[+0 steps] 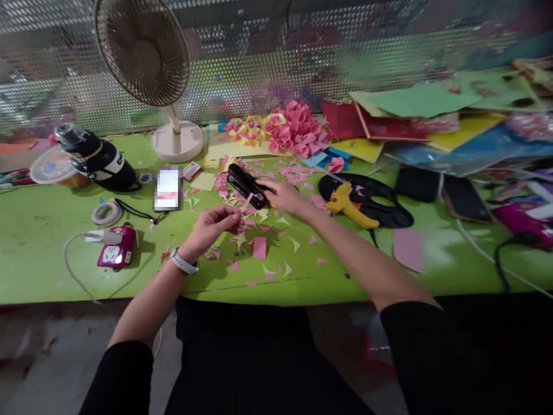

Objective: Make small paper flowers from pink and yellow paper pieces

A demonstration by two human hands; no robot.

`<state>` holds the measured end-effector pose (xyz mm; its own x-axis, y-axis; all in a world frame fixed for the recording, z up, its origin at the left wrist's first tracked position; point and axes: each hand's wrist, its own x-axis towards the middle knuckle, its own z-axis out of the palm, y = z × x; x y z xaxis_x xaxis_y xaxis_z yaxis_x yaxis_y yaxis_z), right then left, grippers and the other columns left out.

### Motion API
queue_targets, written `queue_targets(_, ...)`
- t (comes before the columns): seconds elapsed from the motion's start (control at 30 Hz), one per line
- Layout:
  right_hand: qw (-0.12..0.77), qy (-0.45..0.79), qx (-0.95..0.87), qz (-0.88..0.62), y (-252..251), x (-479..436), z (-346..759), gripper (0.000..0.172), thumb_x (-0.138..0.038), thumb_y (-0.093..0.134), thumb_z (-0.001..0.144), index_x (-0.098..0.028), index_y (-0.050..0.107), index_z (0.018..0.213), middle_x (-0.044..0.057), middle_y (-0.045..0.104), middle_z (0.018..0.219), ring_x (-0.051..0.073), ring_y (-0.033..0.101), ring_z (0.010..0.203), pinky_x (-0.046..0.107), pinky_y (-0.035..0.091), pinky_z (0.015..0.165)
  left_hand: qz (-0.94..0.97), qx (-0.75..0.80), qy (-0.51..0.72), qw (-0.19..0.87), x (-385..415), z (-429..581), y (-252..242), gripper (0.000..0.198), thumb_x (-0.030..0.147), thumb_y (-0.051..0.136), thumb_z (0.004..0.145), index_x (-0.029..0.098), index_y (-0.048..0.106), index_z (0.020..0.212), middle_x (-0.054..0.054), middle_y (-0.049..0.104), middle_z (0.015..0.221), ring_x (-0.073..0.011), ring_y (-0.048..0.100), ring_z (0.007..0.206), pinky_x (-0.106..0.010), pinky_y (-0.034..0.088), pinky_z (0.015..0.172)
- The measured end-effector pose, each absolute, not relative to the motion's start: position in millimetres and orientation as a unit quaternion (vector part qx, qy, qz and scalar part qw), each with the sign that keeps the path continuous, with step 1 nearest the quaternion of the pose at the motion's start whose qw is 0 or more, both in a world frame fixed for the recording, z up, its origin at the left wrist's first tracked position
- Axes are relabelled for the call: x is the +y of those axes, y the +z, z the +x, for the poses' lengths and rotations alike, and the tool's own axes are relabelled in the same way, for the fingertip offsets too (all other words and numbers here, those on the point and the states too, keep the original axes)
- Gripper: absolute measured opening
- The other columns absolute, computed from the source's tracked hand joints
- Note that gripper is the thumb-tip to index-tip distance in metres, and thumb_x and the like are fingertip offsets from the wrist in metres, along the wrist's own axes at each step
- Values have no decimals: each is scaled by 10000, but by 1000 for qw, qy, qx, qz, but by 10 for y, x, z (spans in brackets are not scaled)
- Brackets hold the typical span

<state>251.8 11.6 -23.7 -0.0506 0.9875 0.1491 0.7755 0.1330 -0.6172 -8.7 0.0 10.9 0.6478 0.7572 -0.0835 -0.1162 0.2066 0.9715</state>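
Observation:
My left hand (216,223), with a white band at the wrist, is closed in a pinch on a narrow pink paper strip (247,202). The strip slants up toward the near end of a black stapler (246,185). From the right, my right hand (283,196) reaches to the stapler's side, its index finger stretched out and its thumb apart; a firm grip does not show. Small pink and yellow paper scraps lie all around both hands. A pink paper square (259,248) is on the green table (311,291) just in front of them.
Behind the stapler sits a heap of folded pink paper flowers (298,129). A fan (177,141), a phone (167,189), a black bottle (101,158) and a purple power socket (116,248) stand left. Right are a yellow glue gun (352,207) and stacked coloured papers (423,101).

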Motion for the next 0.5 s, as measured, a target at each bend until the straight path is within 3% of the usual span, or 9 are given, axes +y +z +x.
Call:
queue_targets(0.17,348,133,-658,-654,-149,-24,2884,355,-202,506,883,-223,730,1156,75,701,1269,273,642,1192,502,494,1055,512,308,368,712,51,-121,142,282,359,799,780,144,700,934,-12,720,796,-68,675,641,-175,557,642)
queue_targets(0.3,340,113,-666,-655,-140,-189,2875,306,-265,524,886,-231,744,1095,84,720,1207,307,637,1185,534,484,1059,482,314,424,699,96,-156,190,256,337,807,768,160,692,913,5,712,777,-56,665,614,-156,546,611)
queue_targets(0.4,291,128,-693,-647,-104,-260,2643,424,-408,534,911,-212,678,1260,104,647,1338,345,559,1288,576,453,1087,472,302,487,670,168,-209,251,185,302,786,794,175,695,893,16,698,737,-46,649,596,-139,529,586)
queue_targets(0.5,229,142,-713,-647,-57,-210,2368,698,-577,576,872,-190,524,1450,139,528,1476,407,479,1351,637,438,1084,446,306,564,624,274,-281,303,117,287,756,830,200,704,889,30,684,699,-35,631,576,-123,511,579)
